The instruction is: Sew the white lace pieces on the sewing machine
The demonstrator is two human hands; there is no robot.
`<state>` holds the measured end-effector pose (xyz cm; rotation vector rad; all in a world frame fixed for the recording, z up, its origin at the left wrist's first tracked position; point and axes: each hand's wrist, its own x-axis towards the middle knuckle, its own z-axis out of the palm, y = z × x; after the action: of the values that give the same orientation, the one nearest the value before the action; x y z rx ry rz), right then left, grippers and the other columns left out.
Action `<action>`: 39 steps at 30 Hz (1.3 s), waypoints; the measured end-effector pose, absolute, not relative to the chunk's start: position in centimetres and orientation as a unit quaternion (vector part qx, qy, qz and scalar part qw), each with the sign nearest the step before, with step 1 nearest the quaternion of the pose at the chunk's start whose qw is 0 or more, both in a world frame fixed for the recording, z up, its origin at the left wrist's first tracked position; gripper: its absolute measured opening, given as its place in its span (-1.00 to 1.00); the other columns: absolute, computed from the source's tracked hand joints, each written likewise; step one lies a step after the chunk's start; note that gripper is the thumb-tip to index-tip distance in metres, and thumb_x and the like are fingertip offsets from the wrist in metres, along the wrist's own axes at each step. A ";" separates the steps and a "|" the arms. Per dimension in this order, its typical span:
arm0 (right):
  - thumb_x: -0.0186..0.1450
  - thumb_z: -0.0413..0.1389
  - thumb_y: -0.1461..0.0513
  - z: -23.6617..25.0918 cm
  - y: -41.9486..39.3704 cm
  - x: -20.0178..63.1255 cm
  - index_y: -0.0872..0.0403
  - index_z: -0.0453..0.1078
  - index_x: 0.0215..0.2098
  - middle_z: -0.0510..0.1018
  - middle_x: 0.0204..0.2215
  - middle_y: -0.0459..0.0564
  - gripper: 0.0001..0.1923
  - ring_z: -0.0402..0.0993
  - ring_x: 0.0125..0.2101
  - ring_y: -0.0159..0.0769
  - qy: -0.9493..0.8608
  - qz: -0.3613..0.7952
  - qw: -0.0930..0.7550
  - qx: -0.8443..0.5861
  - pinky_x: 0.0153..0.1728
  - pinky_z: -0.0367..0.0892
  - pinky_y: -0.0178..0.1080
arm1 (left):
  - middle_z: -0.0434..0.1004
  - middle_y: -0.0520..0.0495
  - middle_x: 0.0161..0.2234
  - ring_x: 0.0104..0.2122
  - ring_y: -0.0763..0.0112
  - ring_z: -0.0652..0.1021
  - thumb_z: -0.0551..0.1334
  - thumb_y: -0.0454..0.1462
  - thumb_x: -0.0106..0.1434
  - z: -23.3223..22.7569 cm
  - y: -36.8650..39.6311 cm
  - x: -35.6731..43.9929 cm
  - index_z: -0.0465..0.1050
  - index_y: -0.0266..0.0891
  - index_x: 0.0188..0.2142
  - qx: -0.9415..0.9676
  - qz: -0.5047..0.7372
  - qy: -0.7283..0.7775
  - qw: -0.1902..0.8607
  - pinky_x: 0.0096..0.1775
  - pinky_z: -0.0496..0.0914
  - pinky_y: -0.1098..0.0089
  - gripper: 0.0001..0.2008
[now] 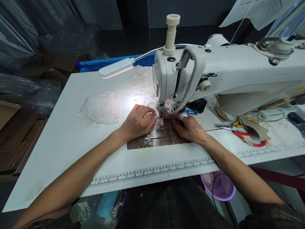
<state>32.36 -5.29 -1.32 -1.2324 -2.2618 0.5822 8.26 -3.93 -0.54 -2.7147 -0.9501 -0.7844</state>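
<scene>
Left hand (137,122) at frame centre, palm down, fingers spread flat, pressing white lace piece (156,123) onto brown needle plate (159,138). Right hand (188,128) just right of it, fingers curled at presser foot (166,114); whether it pinches lace, cannot tell. Lace piece lies under foot of white sewing machine (226,79). Lace pile (100,108) left of centre on table (71,140). Lamp (116,67) above, lit. Red-handled scissors (247,138) at right. Printed ruler (152,171) along table's near edge.
</scene>
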 end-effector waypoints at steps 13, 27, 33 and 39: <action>0.36 -0.05 0.24 -2.0 -5.7 32.4 0.11 0.38 -0.05 0.48 -0.30 0.03 -0.73 0.35 -0.43 -0.35 -0.865 0.190 0.247 -0.393 -0.36 0.28 -0.26 | 0.54 -0.09 -0.28 -0.27 0.43 0.55 0.16 -0.38 0.30 -1.7 -3.4 8.5 0.48 -0.30 -0.27 -0.886 -0.356 -0.285 -0.088 -0.24 0.51 0.36 -0.89; 0.33 -0.01 0.26 -2.0 -5.8 32.6 -0.02 0.41 0.08 0.39 -0.16 0.09 -0.63 0.38 -0.25 -0.27 -0.897 0.206 0.191 -0.341 -0.16 0.36 -0.14 | 0.58 -0.06 -0.21 -0.23 0.38 0.55 0.16 -0.31 0.32 -1.8 -3.7 8.5 0.48 -0.22 -0.22 -0.933 -0.229 -0.276 -0.009 -0.21 0.40 0.28 -0.89; 0.32 -0.04 0.30 -0.3 -4.9 34.0 0.06 0.50 -0.12 0.47 -0.35 0.00 -0.70 0.40 -0.28 -0.31 -0.854 0.258 0.274 -0.359 -0.23 0.33 -0.26 | 0.58 -0.05 -0.21 -0.27 0.42 0.55 0.16 -0.34 0.32 -1.6 -3.7 8.7 0.47 -0.20 -0.24 -0.932 -0.244 -0.268 0.025 -0.25 0.38 0.31 -0.89; 0.32 -0.03 0.21 0.0 -3.7 36.3 0.15 0.45 -0.01 0.47 -0.17 0.14 -0.64 0.37 -0.14 -0.10 -0.821 0.086 0.278 -0.492 -0.15 0.31 -0.11 | 0.57 -0.13 -0.23 -0.24 0.38 0.54 0.13 -0.37 0.34 -1.6 -4.0 8.8 0.44 -0.30 -0.25 -0.938 -0.247 -0.244 0.019 -0.22 0.45 0.30 -0.89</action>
<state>36.33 -3.66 -0.04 -1.3197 -2.2038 0.2307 8.81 -3.97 -1.64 -2.9102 -0.7566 -0.7666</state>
